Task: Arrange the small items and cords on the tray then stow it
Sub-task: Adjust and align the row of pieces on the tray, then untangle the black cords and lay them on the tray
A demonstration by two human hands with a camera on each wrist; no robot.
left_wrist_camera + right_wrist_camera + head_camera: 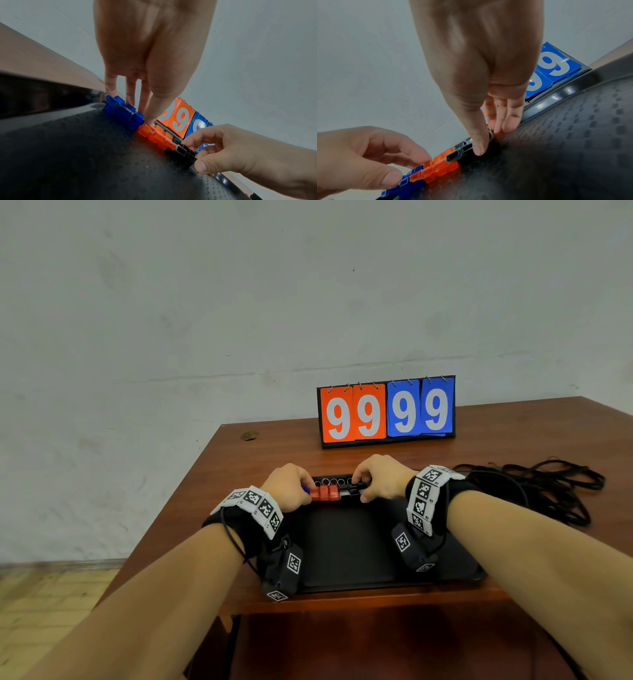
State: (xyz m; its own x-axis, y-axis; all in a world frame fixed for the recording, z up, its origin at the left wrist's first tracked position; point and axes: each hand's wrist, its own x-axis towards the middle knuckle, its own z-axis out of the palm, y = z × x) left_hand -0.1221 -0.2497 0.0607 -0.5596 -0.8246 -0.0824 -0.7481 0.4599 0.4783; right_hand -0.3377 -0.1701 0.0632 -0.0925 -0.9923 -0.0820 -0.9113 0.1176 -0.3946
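A black tray lies on the wooden table in front of me. Along its far edge runs a row of small plastic tags: blue tags at the left, orange tags in the middle, black tags at the right, with metal rings behind them. My left hand pinches the row where blue meets orange, thumb in front and fingers behind. My right hand pinches the black tags the same way. A tangle of black cords lies on the table, right of the tray.
A flip scoreboard reading 9999 stands at the back of the table. A round hole sits near the table's far left corner. The table's left edge drops to the floor.
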